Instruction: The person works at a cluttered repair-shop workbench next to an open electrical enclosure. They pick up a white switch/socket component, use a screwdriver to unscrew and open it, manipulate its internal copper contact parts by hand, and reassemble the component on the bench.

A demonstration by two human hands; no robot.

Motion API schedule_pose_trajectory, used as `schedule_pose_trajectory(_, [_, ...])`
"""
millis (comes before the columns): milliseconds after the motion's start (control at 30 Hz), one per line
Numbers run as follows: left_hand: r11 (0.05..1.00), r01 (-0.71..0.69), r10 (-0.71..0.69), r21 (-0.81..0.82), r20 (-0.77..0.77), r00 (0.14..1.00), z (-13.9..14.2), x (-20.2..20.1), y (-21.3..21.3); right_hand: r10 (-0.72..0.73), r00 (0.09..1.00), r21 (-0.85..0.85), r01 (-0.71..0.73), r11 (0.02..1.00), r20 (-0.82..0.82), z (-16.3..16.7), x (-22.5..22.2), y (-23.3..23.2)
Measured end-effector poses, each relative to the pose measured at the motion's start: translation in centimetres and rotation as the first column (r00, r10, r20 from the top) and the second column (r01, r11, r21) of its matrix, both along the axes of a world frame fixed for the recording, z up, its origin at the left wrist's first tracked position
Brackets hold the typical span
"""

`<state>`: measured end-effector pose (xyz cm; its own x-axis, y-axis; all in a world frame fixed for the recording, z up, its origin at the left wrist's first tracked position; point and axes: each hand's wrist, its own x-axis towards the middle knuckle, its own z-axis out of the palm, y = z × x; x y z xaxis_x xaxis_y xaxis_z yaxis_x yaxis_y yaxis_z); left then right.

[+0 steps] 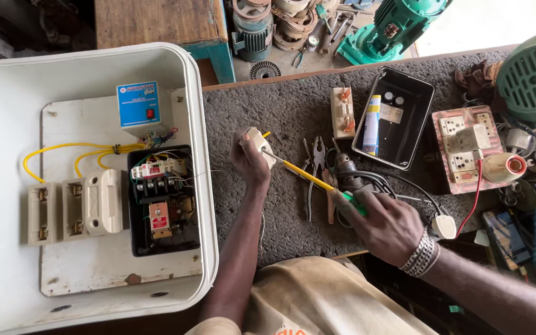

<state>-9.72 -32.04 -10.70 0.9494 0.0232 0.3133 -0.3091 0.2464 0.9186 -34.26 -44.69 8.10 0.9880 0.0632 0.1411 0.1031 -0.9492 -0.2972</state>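
Note:
My left hand (pixel 247 160) grips a small white fuse carrier (pixel 260 144) and holds it down on the dark workbench mat (pixel 280 105). My right hand (pixel 384 224) holds a screwdriver (pixel 305 175) with a yellow shaft and green handle. Its metal tip touches the white part in my left hand. Pliers and side cutters (pixel 314 161) lie on the mat just behind the screwdriver.
A large white enclosure (pixel 193 124) at left holds a blue module, a black contactor unit, yellow wires and white fuse holders. A black plastic box (pixel 423 105), a switch and socket board (pixel 466 149), a drill, cables and green motors crowd the right and far side.

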Motion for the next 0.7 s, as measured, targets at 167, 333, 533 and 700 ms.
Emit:
schedule_pose_trajectory(167, [0.999, -0.014, 0.018, -0.049, 0.093, 0.996, -0.7, 0.0, -0.2, -0.075, 0.986, 0.073, 0.087, 0.994, -0.151, -1.0, 0.0, -0.3])
schedule_pose_trajectory(333, [0.987, -0.007, 0.009, -0.159, 0.015, 1.000, -1.0, -0.1, -0.5, -0.014, 0.720, 0.719, 0.692, -0.064, -0.694, -2.3, 0.2, -1.2])
schedule_pose_trajectory(533, [0.999, 0.012, -0.007, -0.044, 0.114, 0.993, -0.7, 0.1, -0.5, -0.110, 0.810, 0.797, 0.587, 0.144, -0.576, -1.3, 0.3, -1.7])
schedule_pose_trajectory(700, [1.000, -0.010, 0.010, 0.005, 0.051, 0.999, -0.3, -0.2, -0.5, -0.054, 0.999, 0.038, 0.054, 0.998, 0.004, 0.1, 0.1, -1.1])
